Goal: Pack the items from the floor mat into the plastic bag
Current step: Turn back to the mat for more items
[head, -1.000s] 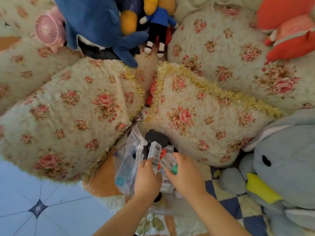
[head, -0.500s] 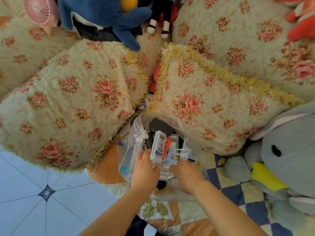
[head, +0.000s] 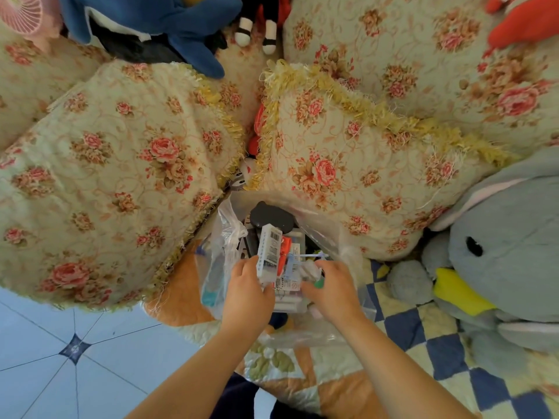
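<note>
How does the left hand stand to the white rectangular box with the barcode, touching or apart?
Touching. The head view shows the left hand gripping the white barcoded box at its lower end, fingers curled round it.

The square fabric cushions [head: 121, 176] are cream with pink roses and yellow fringe. The quilted floor mat [head: 423, 334] shows navy-and-cream checks. The soft plush bird [head: 514, 252] is grey, its beak yellow. The floor tiles [head: 45, 373] are pale blue with dark blue diamonds.
</note>
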### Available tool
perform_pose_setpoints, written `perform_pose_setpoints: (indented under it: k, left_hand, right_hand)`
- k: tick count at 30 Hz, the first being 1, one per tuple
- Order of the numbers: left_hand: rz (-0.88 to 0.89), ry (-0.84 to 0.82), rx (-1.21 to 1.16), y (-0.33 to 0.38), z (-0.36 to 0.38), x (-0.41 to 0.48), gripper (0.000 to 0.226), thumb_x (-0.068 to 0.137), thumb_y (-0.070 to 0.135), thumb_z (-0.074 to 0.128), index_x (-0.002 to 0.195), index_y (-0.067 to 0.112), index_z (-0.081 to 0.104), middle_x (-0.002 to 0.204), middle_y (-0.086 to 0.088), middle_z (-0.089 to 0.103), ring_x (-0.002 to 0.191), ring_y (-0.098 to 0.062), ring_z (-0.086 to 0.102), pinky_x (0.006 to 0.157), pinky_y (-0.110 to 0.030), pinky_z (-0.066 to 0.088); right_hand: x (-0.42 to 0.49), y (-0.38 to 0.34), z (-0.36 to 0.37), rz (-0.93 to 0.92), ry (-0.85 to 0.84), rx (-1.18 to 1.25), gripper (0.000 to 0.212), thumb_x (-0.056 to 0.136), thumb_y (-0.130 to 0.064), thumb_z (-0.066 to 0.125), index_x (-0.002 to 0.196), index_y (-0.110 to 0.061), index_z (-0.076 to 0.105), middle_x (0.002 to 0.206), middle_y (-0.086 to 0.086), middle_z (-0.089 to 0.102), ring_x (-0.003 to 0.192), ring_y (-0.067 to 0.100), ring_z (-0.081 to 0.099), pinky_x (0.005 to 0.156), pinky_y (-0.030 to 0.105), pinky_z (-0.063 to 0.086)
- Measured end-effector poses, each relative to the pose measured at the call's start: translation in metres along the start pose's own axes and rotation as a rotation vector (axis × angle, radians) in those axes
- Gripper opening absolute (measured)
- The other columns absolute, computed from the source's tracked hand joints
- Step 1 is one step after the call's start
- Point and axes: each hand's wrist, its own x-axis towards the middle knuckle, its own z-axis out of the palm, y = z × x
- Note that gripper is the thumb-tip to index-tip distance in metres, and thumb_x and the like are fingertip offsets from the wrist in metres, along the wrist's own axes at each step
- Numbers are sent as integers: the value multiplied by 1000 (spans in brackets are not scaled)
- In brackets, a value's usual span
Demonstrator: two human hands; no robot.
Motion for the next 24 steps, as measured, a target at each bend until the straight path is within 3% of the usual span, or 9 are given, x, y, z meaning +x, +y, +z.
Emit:
perform_pose_setpoints:
  k: [3,5,7,10,12,19,24]
  left_hand:
    - [-3,-6,3,2,1,-1,54,90,12,51,141,17,32,144,1,33,127,-15,39,98,-24,36]
    - [8,-12,5,2,3,0,54,90,13,52,141,17,33,144,2,32,126,-15,40,97,-23,36]
    - [17,-19,13,0,5,0,55,90,14,52,141,17,32,144,2,32,125,-15,41,93,-20,35]
    - [23,-20,18,0,4,1,54,90,14,52,141,16,32,144,2,32,125,-15,41,94,-20,36]
    - [30,-17,15,-1,3,1,55,90,14,52,141,16,32,143,2,32,125,-15,40,94,-21,35]
    - [40,-22,18,-4,5,0,56,91,17,53,142,16,30,144,2,31,127,-15,39,93,-18,33]
    - [32,-48,38,-6,7,-5,57,91,16,52,143,16,29,147,1,28,129,-16,37,100,-24,36]
  right_hand:
    - [6,25,-20,56,109,-83,36,76,-31,66,105,-11,61,103,8,56,103,24,51,79,30,41]
    - [12,38,-27,113,122,-115,29,74,-37,64,89,-14,63,88,7,61,92,26,57,68,29,41]
    - [12,38,-31,119,119,-183,27,74,-41,63,79,-15,61,83,7,60,90,28,58,68,30,40]
    - [7,30,-34,115,51,-489,44,81,-49,59,104,-12,63,128,13,47,123,35,35,100,37,34]
    - [4,24,-34,130,17,-593,49,84,-52,55,112,-12,62,144,11,30,130,37,22,109,39,24]
    - [3,26,-37,66,70,-584,43,90,-42,51,118,-10,57,148,11,26,135,37,19,111,39,24]
    - [-11,28,-36,-20,147,-439,35,89,-28,56,120,-12,55,130,7,45,125,24,37,105,31,32]
